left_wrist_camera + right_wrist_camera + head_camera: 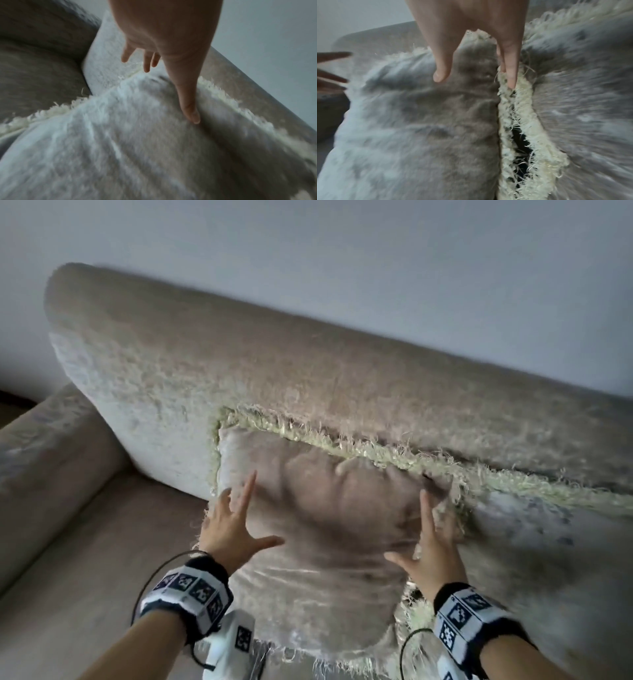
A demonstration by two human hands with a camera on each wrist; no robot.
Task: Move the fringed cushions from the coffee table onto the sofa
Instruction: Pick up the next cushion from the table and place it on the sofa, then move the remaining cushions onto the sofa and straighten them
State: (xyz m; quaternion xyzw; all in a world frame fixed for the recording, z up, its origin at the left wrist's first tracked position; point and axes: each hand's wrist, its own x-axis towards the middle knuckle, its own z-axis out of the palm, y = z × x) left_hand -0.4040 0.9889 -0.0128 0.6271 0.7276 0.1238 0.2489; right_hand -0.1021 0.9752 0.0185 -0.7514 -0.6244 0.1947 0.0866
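- While both hands reach forward with fingers spread, a fringed cushion [329, 529] leans against the backrest [239, 364] of the sofa [85, 559], its lower edge on the seat.
- The left hand [236, 529] lies flat on the cushion's left side; its grip is apart, fingers straight and fanned, nothing clasped.
- From the left wrist view, the left thumb [187, 94] presses into the plush face of the cushion [137, 135], while the other fingers [147, 60] point toward the cushion's top corner and the backrest [106, 54] behind it.
- The right hand [431, 546] lies on the cushion's right edge, grip also apart, fingers extended, thumb out toward the middle of the cushion.
- From the right wrist view, the right hand's fingertips [511, 75] sit in the pale fringe [505, 108] at the seam where this cushion [419, 121] meets a second fringed cushion [582, 108] just beside it on the right.
- The two cushions touch along their fringes, with a dark gap showing lower down between them.
- In the head view the second cushion [548, 542] also leans on the backrest, its fringe running along the top.
- A sofa armrest [44, 446] rises at the left, well apart from the cushions.
- Both wrists wear bands with black-and-white markers [188, 590].
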